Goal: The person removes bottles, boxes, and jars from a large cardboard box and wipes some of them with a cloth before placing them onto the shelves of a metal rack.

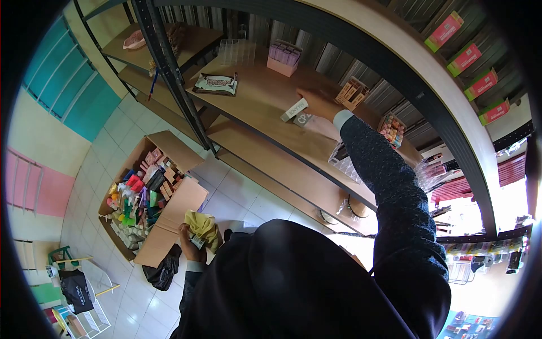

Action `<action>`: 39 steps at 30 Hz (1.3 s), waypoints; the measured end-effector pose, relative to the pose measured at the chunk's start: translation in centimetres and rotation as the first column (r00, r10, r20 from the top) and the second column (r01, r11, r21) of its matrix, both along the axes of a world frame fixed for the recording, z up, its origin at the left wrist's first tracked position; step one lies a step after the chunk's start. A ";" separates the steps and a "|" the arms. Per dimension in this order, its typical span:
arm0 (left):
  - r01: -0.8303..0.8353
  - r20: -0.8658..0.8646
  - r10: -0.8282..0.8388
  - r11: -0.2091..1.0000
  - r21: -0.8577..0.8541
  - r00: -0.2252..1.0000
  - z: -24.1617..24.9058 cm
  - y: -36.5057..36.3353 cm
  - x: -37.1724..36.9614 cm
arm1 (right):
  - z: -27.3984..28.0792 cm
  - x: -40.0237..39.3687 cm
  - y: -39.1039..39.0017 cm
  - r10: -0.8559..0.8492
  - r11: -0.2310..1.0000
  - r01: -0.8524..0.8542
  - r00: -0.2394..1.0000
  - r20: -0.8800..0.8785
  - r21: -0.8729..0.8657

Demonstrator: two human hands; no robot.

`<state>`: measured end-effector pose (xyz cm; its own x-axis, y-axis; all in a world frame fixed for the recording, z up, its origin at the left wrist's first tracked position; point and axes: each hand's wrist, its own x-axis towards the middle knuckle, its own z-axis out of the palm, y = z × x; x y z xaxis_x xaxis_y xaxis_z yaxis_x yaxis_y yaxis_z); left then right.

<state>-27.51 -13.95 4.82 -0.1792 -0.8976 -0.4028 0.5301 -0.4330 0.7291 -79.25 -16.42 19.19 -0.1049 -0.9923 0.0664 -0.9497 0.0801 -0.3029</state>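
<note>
My right hand (320, 105) reaches over the brown shelf board (257, 85), its blurred fingers stretched along the board. A small white box (294, 109) with dark lettering sits right at its fingers; I cannot tell whether the hand grips it. Beside the box, a grey printed packet (309, 121) lies partly under the hand. Low at my left side, my left hand (191, 246) is closed on a yellow cloth (204, 227). A small pale printed item (197, 242) shows at the same fingers.
A pink box of purple packs (284, 56), a brown-and-white packet (215, 85), an orange box (352, 93) and a tub of colourful items (392, 130) stand along the shelf. On the floor is an open carton (164, 237) full of mixed products, beside a black bag (164, 270).
</note>
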 end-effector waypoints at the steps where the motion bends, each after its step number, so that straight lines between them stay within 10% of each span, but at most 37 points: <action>1: 0.002 0.000 -0.002 1.000 0.000 1.000 0.0 0.0 0.0 | -0.7 -0.3 0.0 -0.002 1.000 0.002 1.000 0.000 0.000; 13: 0.084 -0.038 -0.083 0.996 0.030 0.996 1.3 0.0 -1.6 | 2.9 3.1 0.5 -0.142 0.982 0.154 0.983 -0.112 0.107; 19: 0.094 -0.045 -0.093 0.995 0.023 0.995 0.5 -0.1 -1.2 | 9.0 2.0 3.3 -0.102 0.972 0.125 0.987 0.121 -0.201; 24: 0.115 -0.048 -0.113 0.993 0.033 0.992 0.3 -0.2 -1.1 | 12.4 1.8 8.3 -0.225 0.972 0.234 0.934 -0.277 0.000; 39: 0.109 -0.047 -0.109 0.994 0.006 0.993 0.3 0.0 -0.9 | 4.8 -0.1 10.7 -0.251 0.958 0.285 0.895 -0.368 0.041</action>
